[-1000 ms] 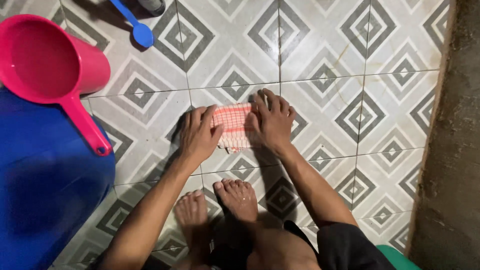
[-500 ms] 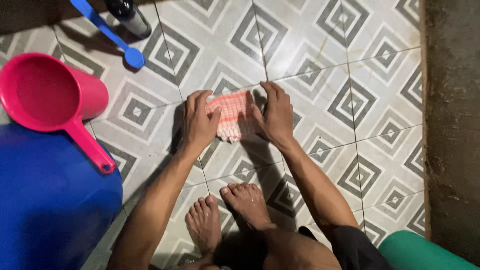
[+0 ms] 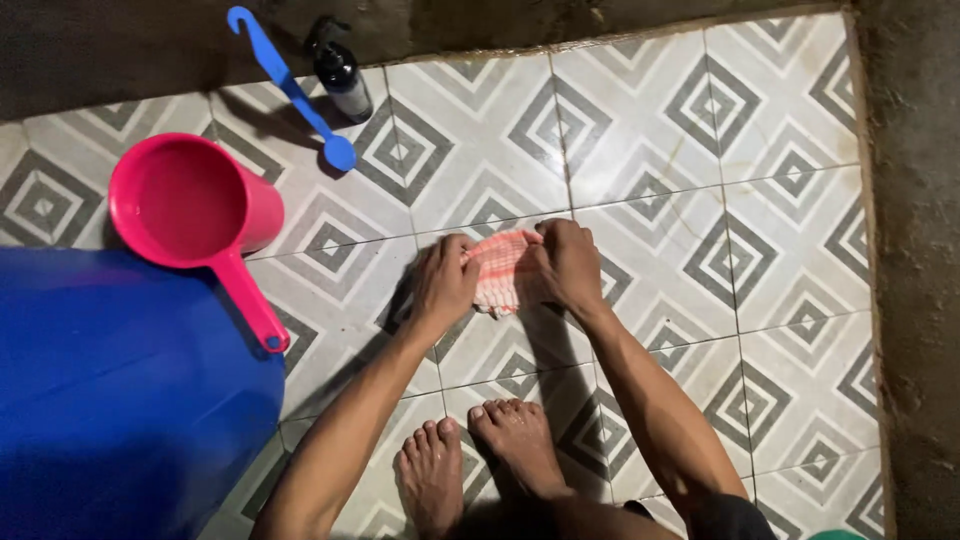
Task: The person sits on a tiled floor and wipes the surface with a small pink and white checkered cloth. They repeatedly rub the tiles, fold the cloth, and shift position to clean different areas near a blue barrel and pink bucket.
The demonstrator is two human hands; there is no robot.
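A small pink and white checked cloth lies bunched on the patterned tile floor. My left hand grips its left edge, fingers curled around the fabric. My right hand grips its right edge, knuckles up. Both hands press the cloth against the tile, and most of the cloth is hidden between them. My bare feet rest on the tiles just below.
A pink dipper with a long handle sits on a big blue container at the left. A blue long-handled brush and a dark pump bottle lie by the far wall. A rough concrete strip borders the right side.
The cloth has gone from flat and spread to bunched between my hands, which have drawn closer together. The view has tilted, showing more of the far wall, the brush and the bottle.
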